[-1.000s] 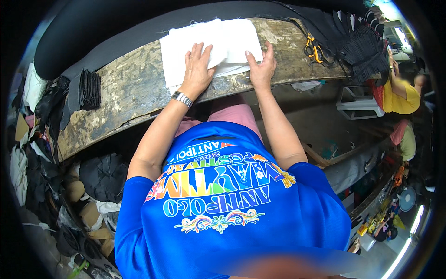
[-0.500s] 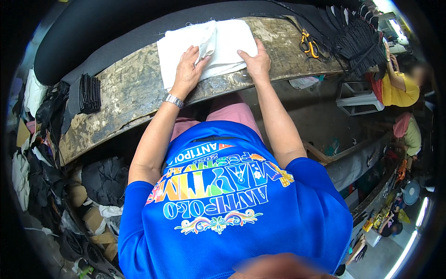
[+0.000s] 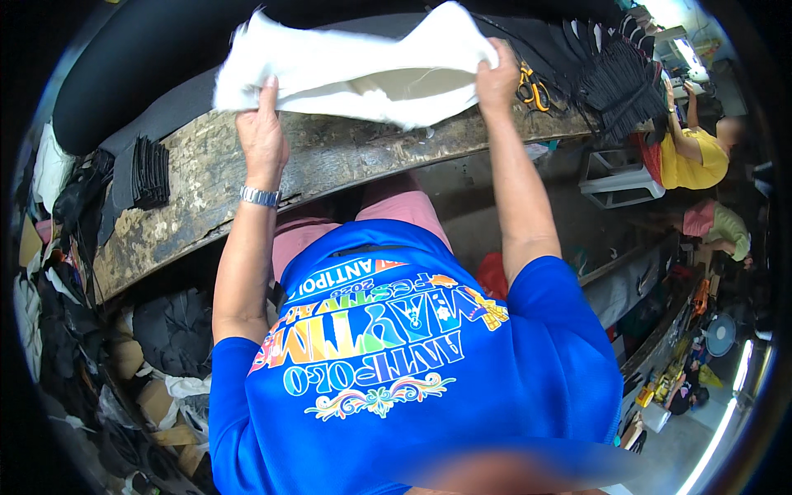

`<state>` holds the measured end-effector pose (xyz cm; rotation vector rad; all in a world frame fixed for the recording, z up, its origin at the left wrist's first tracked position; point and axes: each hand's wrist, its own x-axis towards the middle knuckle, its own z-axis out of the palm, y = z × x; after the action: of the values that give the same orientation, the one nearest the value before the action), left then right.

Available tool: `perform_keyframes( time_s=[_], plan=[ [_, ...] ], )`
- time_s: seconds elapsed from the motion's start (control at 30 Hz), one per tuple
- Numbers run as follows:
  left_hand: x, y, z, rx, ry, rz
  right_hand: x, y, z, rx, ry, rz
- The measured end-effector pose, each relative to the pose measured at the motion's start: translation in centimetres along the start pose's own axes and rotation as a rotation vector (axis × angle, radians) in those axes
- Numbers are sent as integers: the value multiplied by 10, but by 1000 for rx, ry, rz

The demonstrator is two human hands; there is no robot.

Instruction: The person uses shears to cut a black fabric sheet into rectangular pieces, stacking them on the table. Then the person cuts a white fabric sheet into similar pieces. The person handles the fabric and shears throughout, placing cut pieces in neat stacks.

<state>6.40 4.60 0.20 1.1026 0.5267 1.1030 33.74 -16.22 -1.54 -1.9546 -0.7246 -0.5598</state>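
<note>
So the white cloth (image 3: 330,54) is up off the worktop (image 3: 194,186), stretched between both hands, with part of it reaching past the far side of the wood. Left hand (image 3: 261,140) is gripping the near left part, thumb on top and the other fingers mostly out of sight. Right hand (image 3: 497,82) has the right end pinched near a corner. My guess is the wide grip is there to keep it spread and stop the middle bunching up. It does sag between the hands, and the layers gape apart there. Edges are a bit motion-blurred, so I can't tell how many layers.

The orange-handled scissors (image 3: 535,92) sit near the right hand, handles toward the person, probably parked like that for an easy grab.

Edges: the worktop's front edge runs just past the person's lap, so there's not much depth to play with. On the left, a stretch of worn wood separates the left hand from the stack of black pieces (image 3: 150,173), so I'd say that's the roomier side. Right side looks tighter, scissors first, then the bundle of black strips (image 3: 624,91). Behind everything, dark sheet material (image 3: 177,107) lines the far edge, and the cloth overlaps it in view.
</note>
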Motion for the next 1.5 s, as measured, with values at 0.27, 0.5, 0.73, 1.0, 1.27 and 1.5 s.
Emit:
perform_keyframes(
  time_s=[0.27,0.5,0.73,1.0,1.27,1.5],
  plan=[
    [-48,-41,-47,454,-284,-436,16,1,-18,-586,-56,-249],
    [-37,-30,-51,200,-234,-543,-83,-67,16,-108,-651,-344],
    [-38,-33,-54,269,-281,-475,-107,-100,54,-58,-700,-363],
    [-46,-31,-49,446,-302,-347,-93,-100,76,-100,-659,-443],
    [-45,-30,-47,355,-230,-369,-27,-57,75,768,-435,775],
    [-45,-33,-50,394,-264,-360,18,24,41,1031,-166,872]
  ],
)
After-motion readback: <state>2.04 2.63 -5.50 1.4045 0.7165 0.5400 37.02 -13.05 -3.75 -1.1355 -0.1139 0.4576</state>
